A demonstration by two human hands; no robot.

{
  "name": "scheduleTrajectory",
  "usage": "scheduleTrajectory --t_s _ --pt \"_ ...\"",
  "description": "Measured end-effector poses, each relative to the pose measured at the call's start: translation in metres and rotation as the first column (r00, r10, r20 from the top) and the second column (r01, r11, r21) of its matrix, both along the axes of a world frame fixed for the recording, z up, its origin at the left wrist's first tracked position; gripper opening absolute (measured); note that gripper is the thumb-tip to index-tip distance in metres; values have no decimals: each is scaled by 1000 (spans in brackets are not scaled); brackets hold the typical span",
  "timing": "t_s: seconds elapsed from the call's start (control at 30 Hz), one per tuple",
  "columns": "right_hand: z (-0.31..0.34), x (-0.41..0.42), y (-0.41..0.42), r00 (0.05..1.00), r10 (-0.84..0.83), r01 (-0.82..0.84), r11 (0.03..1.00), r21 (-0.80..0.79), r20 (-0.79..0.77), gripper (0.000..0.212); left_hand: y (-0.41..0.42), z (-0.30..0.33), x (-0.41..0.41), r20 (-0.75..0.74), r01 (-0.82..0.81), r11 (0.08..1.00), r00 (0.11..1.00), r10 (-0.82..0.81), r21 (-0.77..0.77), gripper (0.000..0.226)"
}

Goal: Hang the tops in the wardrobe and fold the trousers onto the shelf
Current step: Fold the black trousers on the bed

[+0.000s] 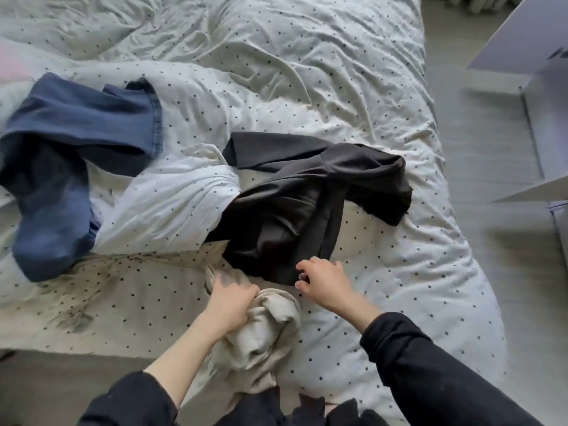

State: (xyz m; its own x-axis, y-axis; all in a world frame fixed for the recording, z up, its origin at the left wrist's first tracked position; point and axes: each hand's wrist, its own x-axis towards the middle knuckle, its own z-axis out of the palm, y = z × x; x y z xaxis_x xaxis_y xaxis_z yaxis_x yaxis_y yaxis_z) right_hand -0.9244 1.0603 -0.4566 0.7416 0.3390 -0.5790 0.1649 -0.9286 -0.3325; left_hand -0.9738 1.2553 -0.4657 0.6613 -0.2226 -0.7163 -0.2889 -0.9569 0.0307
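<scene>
On the spotted duvet (pixel 307 72), near edge: left hand (pixel 229 302) bunched round the cream garment (pixel 270 321); right hand (pixel 322 279) loosely curled, empty, at the black garment (pixel 295 195) hem; blue garment (pixel 61 149) well apart, left; best to shake out flat first; impossible to tell tops from trousers; wardrobe (pixel 534 124) cut off.

- One head-worn view, looking forward and steeply down from the near edge of a bed (pixel 322 72).
- It sits close above the hands; the bed fills the frame, with floor (pixel 479 155) at right.
</scene>
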Motion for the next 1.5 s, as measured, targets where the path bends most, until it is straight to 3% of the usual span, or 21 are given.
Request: scheduleTrajectory --t_s 0.1,0.2,0.27,0.37,0.4,0.43,0.5,0.6,0.7,0.8,0.87,0.93,1.0,1.13,1.17,1.23,1.33,1.4,1.5 --pt "4 11 4 999 4 -3 1000 -5 44 42 25 27 26 156 -194 973 965 213 -125 24" --pt "19 30 12 995 -34 32 999 25 92 41 73 86 69 284 -442 823 788 546 -356 24" --pt "29 45 18 991 -41 38 999 28 129 40 107 124 101 363 -549 667 566 740 -504 24" --pt "45 65 36 979 -34 27 999 35 203 40 154 170 144 373 -549 365 101 922 -752 24" --pt "49 69 41 975 -32 26 999 31 220 40 161 178 155 347 -501 299 -3 938 -812 26" --pt "51 72 46 971 -28 23 999 25 238 41 163 181 162 330 -467 269 -53 942 -842 30" --pt "54 75 54 964 -20 18 1000 10 265 41 152 173 169 347 -472 319 29 937 -822 43" --pt "50 75 62 943 64 -51 998 -47 326 46 122 136 156 404 -466 498 292 867 -731 55" --pt "41 77 69 925 171 -123 980 -156 341 68 99 100 129 517 -407 662 417 747 -629 50" --pt "24 80 72 924 262 -176 938 -299 277 92 72 67 92 605 -244 832 590 535 -498 49" --pt "15 86 76 924 272 -168 921 -353 270 86 61 55 74 549 -220 891 722 422 -397 54" --pt "8 89 81 895 261 -130 928 -349 363 58 59 45 65 456 -264 922 809 371 -282 59" --pt "3 89 82 852 224 -84 951 -299 472 35 61 41 66 375 -312 932 855 360 -185 63" --pt "11 83 74 874 199 -90 963 -253 444 24 53 41 73 320 -397 897 838 441 -195 63" --pt "10 77 69 897 199 -107 964 -244 394 33 52 41 73 327 -404 895 834 445 -189 64" --pt "12 62 55 928 209 -136 961 -242 309 70 53 40 71 369 -417 895 815 446 -159 66" --pt "0 29 38 933 203 -130 960 -247 297 111 49 31 63 494 -390 915 779 387 -102 70" --pt "-15 5 30 934 201 -132 962 -237 295 124 39 20 50 596 -306 947 745 300 -94 71" --pt "-40 -14 15 936 193 -114 957 -266 293 130 18 -5 29 612 -88 993 782 120 -82 78"
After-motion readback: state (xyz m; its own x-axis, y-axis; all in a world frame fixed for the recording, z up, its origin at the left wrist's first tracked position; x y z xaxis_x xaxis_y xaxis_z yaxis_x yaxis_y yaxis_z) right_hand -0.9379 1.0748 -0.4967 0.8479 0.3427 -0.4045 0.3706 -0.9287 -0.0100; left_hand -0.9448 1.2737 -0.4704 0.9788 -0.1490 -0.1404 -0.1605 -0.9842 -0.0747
